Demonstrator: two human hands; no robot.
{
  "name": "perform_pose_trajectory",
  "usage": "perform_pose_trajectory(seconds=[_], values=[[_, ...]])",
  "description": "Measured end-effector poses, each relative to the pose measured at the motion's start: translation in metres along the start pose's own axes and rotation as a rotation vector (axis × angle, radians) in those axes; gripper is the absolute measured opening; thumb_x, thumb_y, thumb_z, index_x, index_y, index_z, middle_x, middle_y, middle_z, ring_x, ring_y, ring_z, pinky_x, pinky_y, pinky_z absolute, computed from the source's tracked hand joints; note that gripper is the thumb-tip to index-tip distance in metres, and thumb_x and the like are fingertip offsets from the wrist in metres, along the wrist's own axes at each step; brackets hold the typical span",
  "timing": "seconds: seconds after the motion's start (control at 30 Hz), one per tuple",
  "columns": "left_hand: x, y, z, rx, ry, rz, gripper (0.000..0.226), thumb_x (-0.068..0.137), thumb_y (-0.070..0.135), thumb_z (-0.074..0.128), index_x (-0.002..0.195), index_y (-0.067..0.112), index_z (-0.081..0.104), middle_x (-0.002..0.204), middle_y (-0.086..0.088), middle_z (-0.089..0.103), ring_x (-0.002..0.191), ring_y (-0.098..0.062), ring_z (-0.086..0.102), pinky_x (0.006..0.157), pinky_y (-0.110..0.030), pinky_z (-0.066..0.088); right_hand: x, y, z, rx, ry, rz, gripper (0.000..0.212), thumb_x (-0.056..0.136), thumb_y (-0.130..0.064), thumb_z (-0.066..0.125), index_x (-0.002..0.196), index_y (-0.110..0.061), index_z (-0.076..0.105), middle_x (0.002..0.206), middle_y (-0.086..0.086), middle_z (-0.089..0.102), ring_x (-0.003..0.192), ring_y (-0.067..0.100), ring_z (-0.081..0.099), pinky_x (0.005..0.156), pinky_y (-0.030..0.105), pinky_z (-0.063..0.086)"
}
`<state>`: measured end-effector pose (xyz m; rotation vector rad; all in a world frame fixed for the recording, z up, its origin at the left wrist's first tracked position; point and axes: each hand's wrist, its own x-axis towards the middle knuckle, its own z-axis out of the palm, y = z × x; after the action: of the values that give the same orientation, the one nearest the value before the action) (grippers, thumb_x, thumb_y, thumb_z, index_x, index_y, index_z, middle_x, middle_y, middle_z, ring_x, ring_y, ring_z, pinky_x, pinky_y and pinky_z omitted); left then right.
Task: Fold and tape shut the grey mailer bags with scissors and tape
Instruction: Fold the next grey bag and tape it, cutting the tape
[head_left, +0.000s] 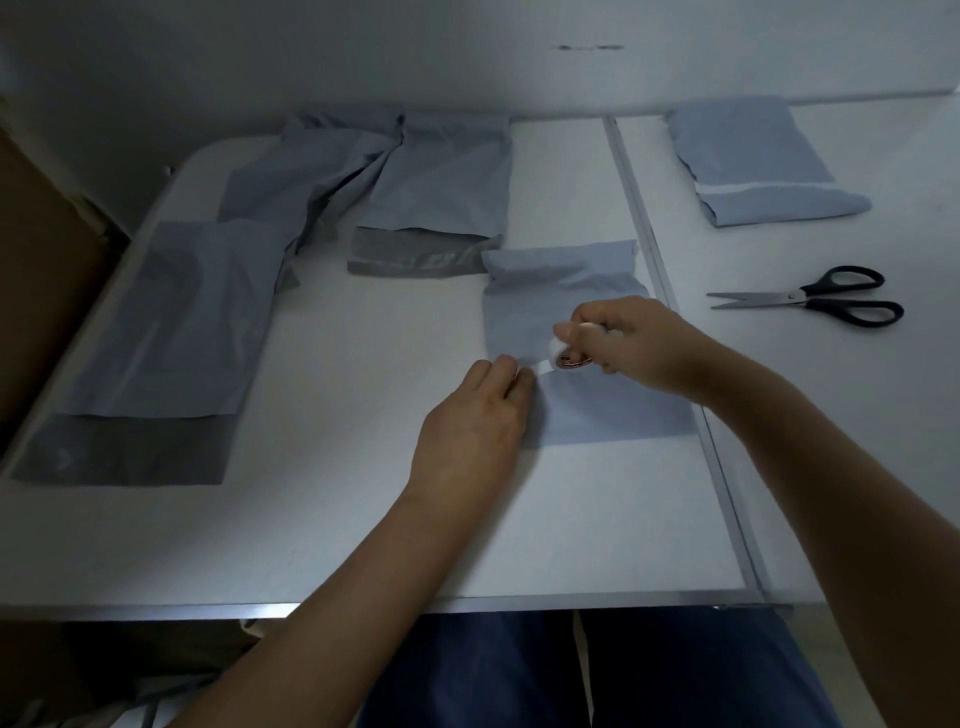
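Now pulling tape. Right hand (631, 343), fingers curled around a small tape roll (569, 357), holding it low over the folded mailer bag (576, 332), probably to keep the strip close to the surface where it must stick. Left hand (480, 410), just beside the roll, pinching the free end of the tape strip (540, 368) between thumb and fingertips, other fingers loosely bent; strip short and stretched between both hands, so likely drawn out to the needed length before pressing down. Lying under both hands, this bag, with far end already folded over toward the person, and the tape crossing near its left edge, seemingly to fasten the fold.

Well apart, beyond and to the right of the right hand, scissors (810, 297) resting on the table (363, 519), blades nearly closed, handles pointing away to the right; placed within reach of that hand, presumably for cutting the strip next. Further beyond them, one folded bag (753, 161), perhaps finished and put aside. Far to the left of the left hand and beyond it, three more bags (176, 332), flat, with darker flaps open, apparently waiting for their turn.

Not visible: whether the strip already touches the bag.
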<state>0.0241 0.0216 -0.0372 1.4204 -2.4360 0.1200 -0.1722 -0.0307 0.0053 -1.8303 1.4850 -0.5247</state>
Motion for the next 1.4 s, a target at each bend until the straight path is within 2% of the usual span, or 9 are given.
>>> perform_pose_trajectory(seconds=[0.07, 0.23, 0.57, 0.87, 1.0, 1.23, 1.4], values=[[0.001, 0.001, -0.001, 0.029, 0.003, 0.013, 0.039, 0.057, -0.007, 0.076, 0.093, 0.005, 0.068, 0.091, -0.003, 0.057, 0.073, -0.017, 0.051, 0.040, -0.023, 0.028, 0.002, 0.000, -0.005, 0.075, -0.045, 0.033, 0.040, 0.097, -0.038, 0.050, 0.064, -0.015, 0.053, 0.064, -0.004, 0.056, 0.060, 0.009, 0.054, 0.066, 0.025, 0.045], [0.001, 0.000, -0.003, 0.078, 0.005, 0.045, 0.037, 0.056, -0.007, 0.076, 0.090, 0.006, 0.068, 0.090, -0.002, 0.059, 0.070, -0.017, 0.051, 0.040, -0.022, 0.027, 0.007, -0.003, -0.012, 0.049, -0.089, 0.024, 0.042, 0.095, -0.034, 0.058, 0.058, -0.014, 0.052, 0.061, 0.003, 0.056, 0.056, 0.015, 0.055, 0.064, 0.028, 0.048], [0.004, 0.002, -0.006, 0.154, 0.003, 0.076, 0.043, 0.053, -0.004, 0.080, 0.094, 0.003, 0.071, 0.083, -0.004, 0.059, 0.069, -0.020, 0.056, 0.042, -0.023, 0.022, 0.016, -0.020, -0.028, -0.128, -0.170, 0.007, 0.037, 0.090, -0.038, 0.063, 0.059, -0.017, 0.060, 0.044, -0.007, 0.054, 0.049, 0.013, 0.051, 0.061, 0.030, 0.046], [0.004, 0.003, -0.006, 0.207, 0.000, 0.087, 0.038, 0.055, 0.001, 0.081, 0.091, 0.006, 0.073, 0.081, -0.002, 0.059, 0.067, -0.018, 0.056, 0.044, -0.023, 0.020, 0.017, -0.021, -0.039, -0.221, -0.192, 0.044, 0.039, 0.089, -0.039, 0.064, 0.057, -0.017, 0.060, 0.050, -0.004, 0.056, 0.050, 0.012, 0.050, 0.056, 0.022, 0.039], [0.005, 0.003, -0.007, 0.215, -0.001, 0.088, 0.037, 0.053, -0.001, 0.082, 0.088, 0.005, 0.072, 0.079, -0.002, 0.059, 0.066, -0.018, 0.055, 0.044, -0.024, 0.020, 0.016, -0.020, -0.041, -0.276, -0.182, 0.044, 0.036, 0.087, -0.041, 0.065, 0.066, -0.012, 0.066, 0.051, -0.005, 0.056, 0.053, 0.013, 0.053, 0.056, 0.022, 0.039], [0.006, 0.005, -0.009, 0.229, -0.026, 0.091, 0.038, 0.049, 0.000, 0.082, 0.086, 0.007, 0.072, 0.079, -0.001, 0.059, 0.065, -0.017, 0.056, 0.044, -0.023, 0.020, 0.011, -0.020, -0.044, -0.398, -0.176, 0.031, 0.034, 0.088, -0.041, 0.064, 0.067, -0.015, 0.066, 0.056, -0.004, 0.058, 0.054, 0.009, 0.051, 0.054, 0.020, 0.035], [0.004, 0.004, -0.008, 0.236, -0.020, 0.097, 0.042, 0.051, -0.001, 0.079, 0.092, 0.006, 0.071, 0.080, -0.001, 0.059, 0.066, -0.017, 0.055, 0.045, -0.023, 0.021, 0.008, -0.018, -0.043, -0.416, -0.156, 0.039, 0.034, 0.087, -0.044, 0.064, 0.073, -0.013, 0.069, 0.061, -0.005, 0.061, 0.059, 0.010, 0.054, 0.054, 0.021, 0.035]])
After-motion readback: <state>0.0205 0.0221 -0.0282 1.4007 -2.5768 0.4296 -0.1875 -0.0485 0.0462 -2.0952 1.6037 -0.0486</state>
